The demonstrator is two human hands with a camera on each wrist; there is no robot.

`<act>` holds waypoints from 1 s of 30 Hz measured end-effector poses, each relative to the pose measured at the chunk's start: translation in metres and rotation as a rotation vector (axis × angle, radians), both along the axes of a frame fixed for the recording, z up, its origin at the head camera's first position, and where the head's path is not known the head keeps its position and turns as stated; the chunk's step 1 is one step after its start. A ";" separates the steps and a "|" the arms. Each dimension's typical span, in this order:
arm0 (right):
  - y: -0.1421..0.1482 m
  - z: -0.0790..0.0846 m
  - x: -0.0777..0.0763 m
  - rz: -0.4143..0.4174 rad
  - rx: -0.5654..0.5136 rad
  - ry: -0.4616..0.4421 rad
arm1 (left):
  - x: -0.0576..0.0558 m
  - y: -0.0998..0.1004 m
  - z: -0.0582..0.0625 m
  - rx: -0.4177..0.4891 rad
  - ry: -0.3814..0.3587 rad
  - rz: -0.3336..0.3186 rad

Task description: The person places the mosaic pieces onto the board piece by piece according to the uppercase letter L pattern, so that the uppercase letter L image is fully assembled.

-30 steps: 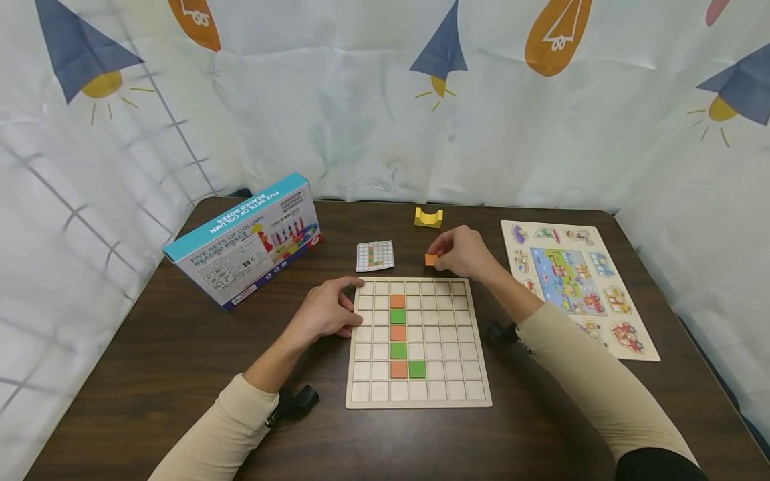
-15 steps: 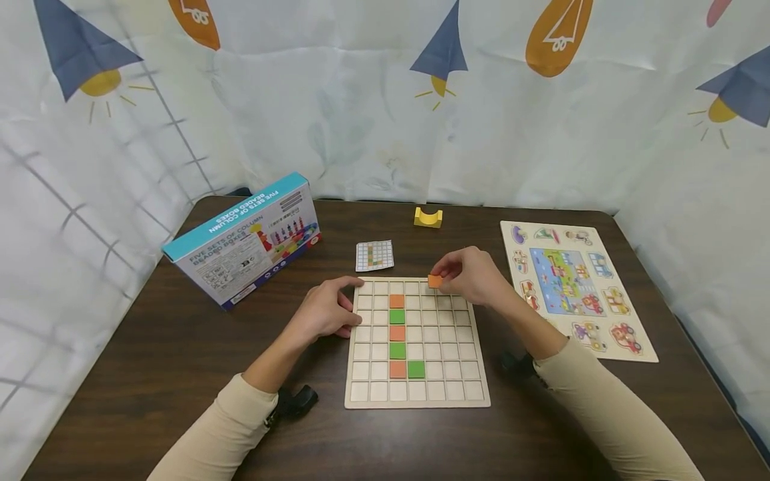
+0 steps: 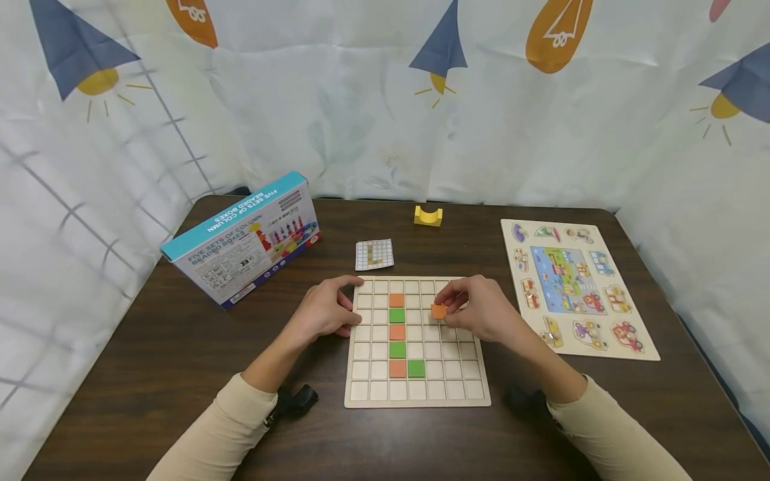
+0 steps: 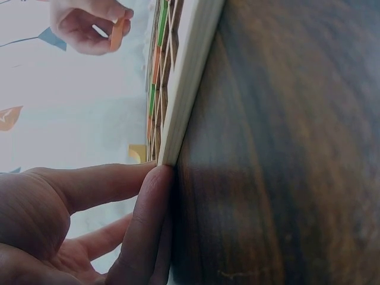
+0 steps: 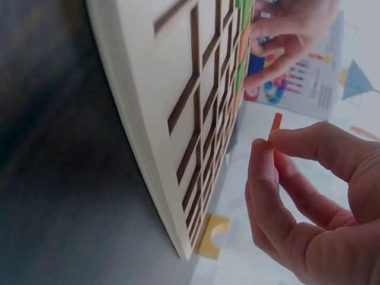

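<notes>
In the head view my right hand [image 3: 481, 307] pinches a square orange tile [image 3: 438, 311] by thumb and fingertips. The right wrist view shows this thin tile [image 5: 275, 127] edge-on, raised above the wooden grid board [image 5: 139, 113]. The grid board [image 3: 419, 398] lies flat, with orange tiles [image 3: 397, 333] and green tiles [image 3: 398, 349] forming a column and one green tile [image 3: 416, 369] beside its lowest orange one. My left hand [image 3: 325, 310] touches the board's left edge near the far corner. Its extended fingers [image 4: 145, 219] meet that edge in the left wrist view.
A small card [image 3: 374, 255] with a printed grid pattern lies behind the board. Farther back stands a yellow notched block [image 3: 428, 216]. A blue-topped toy box [image 3: 246, 244] is at the left, and a picture puzzle board [image 3: 577, 290] lies at the right.
My right hand has brought the orange tile from behind the board toward me, over the right part of the grid. My left hand has stayed at the board's left edge.
</notes>
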State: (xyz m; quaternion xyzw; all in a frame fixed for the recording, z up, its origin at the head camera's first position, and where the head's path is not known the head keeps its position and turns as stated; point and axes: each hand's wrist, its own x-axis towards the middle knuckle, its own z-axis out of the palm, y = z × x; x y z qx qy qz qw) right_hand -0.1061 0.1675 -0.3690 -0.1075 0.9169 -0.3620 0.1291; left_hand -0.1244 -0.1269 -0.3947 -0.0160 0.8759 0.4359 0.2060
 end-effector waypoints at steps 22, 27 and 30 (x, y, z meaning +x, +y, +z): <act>-0.006 -0.003 0.038 0.046 0.038 -0.078 | 0.000 0.000 -0.002 0.003 -0.002 0.001; -0.006 -0.004 0.042 0.083 0.055 -0.060 | -0.001 0.001 -0.001 -0.005 -0.004 0.004; -0.007 -0.005 0.043 0.103 0.061 -0.051 | -0.001 0.000 0.000 0.001 -0.001 -0.002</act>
